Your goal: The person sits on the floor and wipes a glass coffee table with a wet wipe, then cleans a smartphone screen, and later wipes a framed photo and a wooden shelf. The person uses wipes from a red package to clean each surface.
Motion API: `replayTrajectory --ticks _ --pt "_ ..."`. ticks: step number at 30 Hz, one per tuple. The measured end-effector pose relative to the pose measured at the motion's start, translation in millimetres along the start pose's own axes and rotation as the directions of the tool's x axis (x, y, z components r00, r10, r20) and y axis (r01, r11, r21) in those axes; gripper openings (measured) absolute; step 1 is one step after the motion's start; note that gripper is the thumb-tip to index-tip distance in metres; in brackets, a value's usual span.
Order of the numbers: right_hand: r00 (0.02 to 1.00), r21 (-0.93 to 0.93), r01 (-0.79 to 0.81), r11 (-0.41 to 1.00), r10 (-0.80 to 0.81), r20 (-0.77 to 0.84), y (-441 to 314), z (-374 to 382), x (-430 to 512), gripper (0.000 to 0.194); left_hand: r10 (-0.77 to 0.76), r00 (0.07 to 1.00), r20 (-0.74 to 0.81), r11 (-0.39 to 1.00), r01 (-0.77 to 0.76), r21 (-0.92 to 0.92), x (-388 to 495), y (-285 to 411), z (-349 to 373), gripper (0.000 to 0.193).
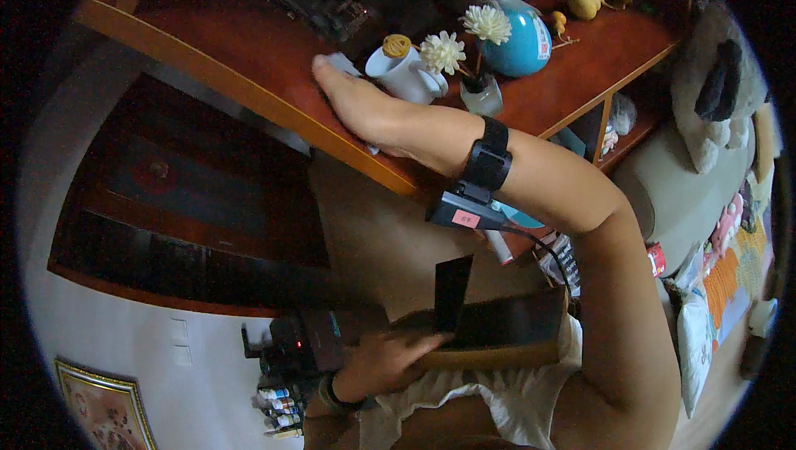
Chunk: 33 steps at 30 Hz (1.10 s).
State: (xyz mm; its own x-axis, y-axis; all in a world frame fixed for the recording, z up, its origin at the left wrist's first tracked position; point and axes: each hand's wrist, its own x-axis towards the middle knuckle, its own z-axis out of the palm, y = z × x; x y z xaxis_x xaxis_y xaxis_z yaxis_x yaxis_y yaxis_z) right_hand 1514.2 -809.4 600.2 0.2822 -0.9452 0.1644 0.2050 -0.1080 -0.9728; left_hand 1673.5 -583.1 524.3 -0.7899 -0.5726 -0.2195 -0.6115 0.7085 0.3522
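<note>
My right hand [364, 105] reaches from the right and lies over a white cloth or tissue [342, 64] on the reddish-brown wooden tabletop [249, 71], near its front edge. Bits of the white material show past both sides of the hand. A white mug [404, 77] with a woven yellow ball at its rim stands just beyond. Close to my body, my left hand [388, 360] grips the left end of a dark, box-like object [510, 322] with a brown edge. Its thumb lies by an upright dark panel [452, 291]; the other fingers are partly hidden.
Beyond the mug stand a small white pot [482, 99] with pale flowers and a round blue vase [516, 40], with dried gourds [583, 5] farther right. A black device [469, 207] is strapped to my right forearm, its cable trailing down. A grey seat [665, 183] is at right.
</note>
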Motion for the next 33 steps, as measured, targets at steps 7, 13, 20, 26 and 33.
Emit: replayTrajectory --ticks 7,13,20,26,33 --pt "0.751 -0.326 0.654 0.682 -0.634 0.181 -23 -1 0 0.063 -0.011 1.000 -0.028 0.998 0.010 -0.055 5 0 1 0.060" --pt "0.990 0.030 0.140 0.990 -0.140 -0.002 -40 11 46 0.061 0.012 0.997 -0.081 1.000 -0.013 -0.013 -2 2 8 0.063" --pt "0.771 -0.080 0.637 0.767 -0.629 0.101 -80 16 7 0.057 -0.138 0.990 -0.002 0.990 0.138 0.003 -20 11 8 0.060" --pt "0.389 -0.312 0.902 0.298 -0.875 0.287 -54 2 -42 0.044 -0.138 0.990 0.014 0.990 0.138 -0.021 -19 7 13 0.062" --pt "0.932 -0.170 0.363 0.916 -0.354 0.081 -24 -5 -9 0.059 -0.042 0.998 -0.047 0.999 0.043 0.020 -19 3 16 0.060"
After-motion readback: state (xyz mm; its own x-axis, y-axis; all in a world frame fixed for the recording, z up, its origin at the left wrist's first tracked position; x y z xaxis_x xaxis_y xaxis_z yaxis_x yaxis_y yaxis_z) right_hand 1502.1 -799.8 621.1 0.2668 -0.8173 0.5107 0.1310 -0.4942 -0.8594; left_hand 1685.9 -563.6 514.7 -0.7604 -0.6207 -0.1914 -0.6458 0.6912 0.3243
